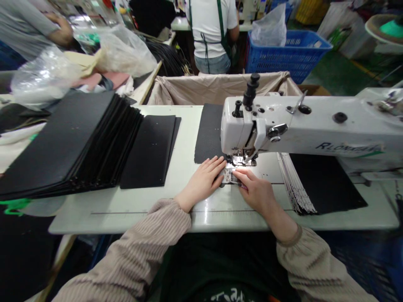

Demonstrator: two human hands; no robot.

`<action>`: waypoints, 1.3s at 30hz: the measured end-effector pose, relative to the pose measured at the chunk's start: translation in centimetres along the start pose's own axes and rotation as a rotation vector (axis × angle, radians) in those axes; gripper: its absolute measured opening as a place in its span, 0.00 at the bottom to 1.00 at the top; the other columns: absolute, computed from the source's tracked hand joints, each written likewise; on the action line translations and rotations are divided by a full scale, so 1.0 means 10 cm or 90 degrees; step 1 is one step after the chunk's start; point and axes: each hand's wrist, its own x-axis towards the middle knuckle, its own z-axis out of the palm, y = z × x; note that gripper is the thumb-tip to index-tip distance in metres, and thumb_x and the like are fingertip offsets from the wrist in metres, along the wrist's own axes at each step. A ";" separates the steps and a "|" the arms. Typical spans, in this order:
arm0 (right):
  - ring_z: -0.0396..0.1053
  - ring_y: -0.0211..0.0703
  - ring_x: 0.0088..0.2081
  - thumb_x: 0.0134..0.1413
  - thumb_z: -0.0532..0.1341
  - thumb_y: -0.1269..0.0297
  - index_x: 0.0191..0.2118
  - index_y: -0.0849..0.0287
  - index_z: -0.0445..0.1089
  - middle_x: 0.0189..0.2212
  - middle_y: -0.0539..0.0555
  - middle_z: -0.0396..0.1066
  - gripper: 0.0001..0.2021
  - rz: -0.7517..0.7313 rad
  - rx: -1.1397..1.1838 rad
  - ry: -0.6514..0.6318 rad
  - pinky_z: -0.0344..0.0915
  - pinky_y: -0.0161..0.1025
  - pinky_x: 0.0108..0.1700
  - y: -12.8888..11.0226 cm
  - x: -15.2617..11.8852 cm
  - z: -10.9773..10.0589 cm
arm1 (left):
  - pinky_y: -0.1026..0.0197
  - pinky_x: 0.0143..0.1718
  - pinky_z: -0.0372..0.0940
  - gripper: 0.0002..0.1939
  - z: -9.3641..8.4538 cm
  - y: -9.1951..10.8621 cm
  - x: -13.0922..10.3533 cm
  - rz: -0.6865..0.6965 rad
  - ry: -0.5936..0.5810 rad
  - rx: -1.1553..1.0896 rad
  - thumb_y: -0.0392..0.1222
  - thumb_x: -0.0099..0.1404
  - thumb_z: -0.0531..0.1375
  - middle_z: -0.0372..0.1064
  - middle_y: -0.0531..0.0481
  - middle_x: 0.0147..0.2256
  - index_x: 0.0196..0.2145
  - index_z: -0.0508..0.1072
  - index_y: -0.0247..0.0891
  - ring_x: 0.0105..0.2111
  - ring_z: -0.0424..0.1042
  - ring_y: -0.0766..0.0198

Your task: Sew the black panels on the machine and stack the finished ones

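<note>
A white sewing machine [299, 121] stands over the pale table, its lit needle area just ahead of both hands. Under the machine head, to the left, lies a black panel [208, 132] with rounded corners. My left hand [203, 182] rests flat, fingers stretched out, its fingertips at the near edge of that panel. On the metal needle plate [227, 176], my right hand [256, 191] has its index finger pressed down and the other fingers curled in. Whatever those curled fingers hold, if anything, is too small to make out.
A thick stack of black panels [78, 138] and a smaller pile [149, 151] lie at left. Pale-edged black panels [327, 184] sit right. Behind the table are a cloth-lined bin [189, 90], a blue crate [283, 56] and a person in a white shirt [210, 29].
</note>
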 end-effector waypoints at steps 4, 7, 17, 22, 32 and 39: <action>0.74 0.44 0.43 0.59 0.56 0.68 0.62 0.48 0.64 0.61 0.48 0.65 0.25 -0.003 0.008 0.009 0.70 0.38 0.37 0.01 -0.01 0.01 | 0.48 0.67 0.49 0.25 -0.01 0.00 0.02 -0.006 -0.007 0.016 0.44 0.73 0.50 0.53 0.48 0.67 0.65 0.57 0.39 0.67 0.51 0.56; 0.74 0.44 0.43 0.58 0.56 0.68 0.62 0.48 0.64 0.60 0.49 0.66 0.25 -0.002 0.006 0.013 0.70 0.38 0.36 0.00 -0.01 0.00 | 0.49 0.66 0.51 0.25 -0.05 0.00 0.04 -0.006 -0.013 0.027 0.46 0.73 0.52 0.54 0.48 0.66 0.65 0.59 0.39 0.66 0.53 0.55; 0.74 0.44 0.44 0.59 0.56 0.67 0.61 0.47 0.64 0.60 0.48 0.66 0.24 -0.003 0.018 0.026 0.69 0.39 0.37 0.01 0.00 0.02 | 0.49 0.63 0.55 0.27 -0.04 0.02 0.07 -0.010 -0.010 0.050 0.49 0.72 0.52 0.55 0.45 0.66 0.65 0.59 0.38 0.66 0.54 0.52; 0.74 0.44 0.44 0.59 0.56 0.67 0.61 0.48 0.64 0.59 0.49 0.67 0.23 -0.001 0.025 0.028 0.69 0.39 0.37 0.00 0.00 0.02 | 0.48 0.63 0.55 0.26 -0.02 0.04 0.06 -0.014 -0.004 0.060 0.49 0.72 0.51 0.55 0.45 0.66 0.64 0.60 0.38 0.65 0.55 0.52; 0.73 0.44 0.45 0.61 0.54 0.65 0.60 0.47 0.65 0.59 0.49 0.67 0.22 0.015 0.013 0.031 0.69 0.38 0.38 -0.03 -0.01 0.01 | 0.49 0.63 0.54 0.26 0.02 0.07 0.07 -0.013 0.038 0.065 0.48 0.72 0.51 0.56 0.45 0.65 0.65 0.60 0.39 0.65 0.55 0.54; 0.72 0.45 0.47 0.61 0.53 0.65 0.59 0.47 0.65 0.59 0.49 0.66 0.21 0.024 0.007 0.031 0.68 0.38 0.39 -0.05 -0.02 -0.02 | 0.47 0.65 0.49 0.31 0.03 0.03 0.15 -0.048 0.077 0.074 0.49 0.73 0.49 0.54 0.38 0.66 0.67 0.53 0.30 0.66 0.51 0.50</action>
